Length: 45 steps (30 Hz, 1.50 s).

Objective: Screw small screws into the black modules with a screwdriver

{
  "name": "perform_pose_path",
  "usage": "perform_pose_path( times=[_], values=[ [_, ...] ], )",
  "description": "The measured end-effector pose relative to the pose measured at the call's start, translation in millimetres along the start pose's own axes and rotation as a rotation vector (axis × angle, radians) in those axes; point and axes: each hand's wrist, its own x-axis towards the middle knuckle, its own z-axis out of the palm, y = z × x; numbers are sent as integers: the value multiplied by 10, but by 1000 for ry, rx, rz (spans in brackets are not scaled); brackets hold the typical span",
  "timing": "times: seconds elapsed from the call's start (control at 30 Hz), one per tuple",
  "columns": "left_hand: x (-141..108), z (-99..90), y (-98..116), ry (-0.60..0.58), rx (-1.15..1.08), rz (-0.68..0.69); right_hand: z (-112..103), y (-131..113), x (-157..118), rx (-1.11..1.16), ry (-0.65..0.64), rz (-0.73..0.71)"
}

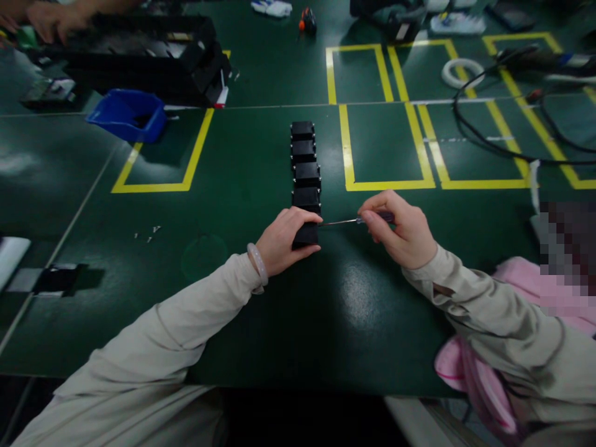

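Observation:
My left hand (288,239) grips the nearest black block (305,234), thumb on its near side and fingers over its far side. Beyond it, several like black blocks (306,172) stand in a row running away from me, with small shiny screws along both sides. In my right hand (400,226) is a screwdriver (342,221), held level by its dark handle. Its tip meets the right side of the block under my left hand; the exact contact point is too small to make out.
Loose screws (153,231) lie left of my left hand. Farther back are a blue bin (130,117), black trays (153,53) with another person's hand (58,18) over them, a white tape roll (462,73) and a black cable (484,139). Pink cloth (521,279) lies by my right arm.

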Motion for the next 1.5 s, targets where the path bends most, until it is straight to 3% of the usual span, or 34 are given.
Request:
perform_pose_path(
  times=[0.5, 0.77, 1.0, 1.5],
  values=[
    [-2, 4, -4, 16, -17, 22, 12, 15, -4, 26, 17, 9],
    [9, -2, 18, -10, -23, 36, 62, 38, -26, 46, 93, -11],
    [9, -6, 20, -11, -4, 37, 10, -48, 24, -38, 58, -87],
    [3, 7, 0, -3, 2, 44, 9, -32, 3, -6, 33, -28]
  ],
)
